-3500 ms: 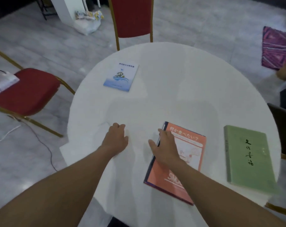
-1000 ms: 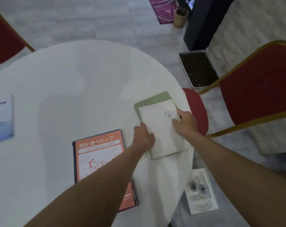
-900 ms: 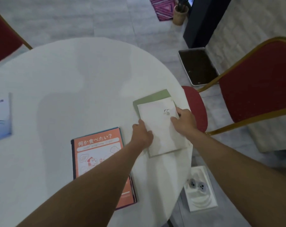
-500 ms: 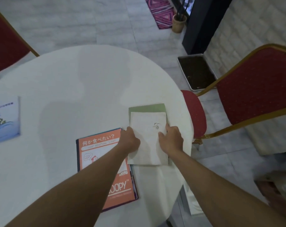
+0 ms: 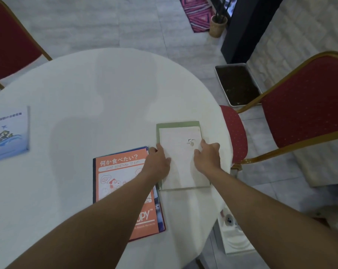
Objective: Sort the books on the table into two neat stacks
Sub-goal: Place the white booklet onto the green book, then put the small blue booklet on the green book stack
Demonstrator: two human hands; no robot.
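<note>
Round white tabletop (image 5: 98, 90) seen from above, with two bare forearms reaching in from the bottom edge. Near the right rim, a white book (image 5: 181, 162) lying flat on top of a green book (image 5: 178, 124), the green cover showing as a strip along the far edge and a sliver on the left. Left hand (image 5: 158, 164) pressed flat against the white book's left edge, fingers together, its grip not closed around anything. Right hand (image 5: 208, 158) resting on the book's right side, fingers curled onto the cover near a small printed emblem, also not clamped. Just left of this pair, touching or nearly touching, an orange book (image 5: 121, 171) with Japanese lettering and a cartoon, lying on a darker book whose blue edge peeks out. Well apart at the far left, a pale blue booklet (image 5: 8, 133) lying alone. Red chairs (image 5: 307, 101) with gold frames around the tabletop, grey tiled floor beyond.
</note>
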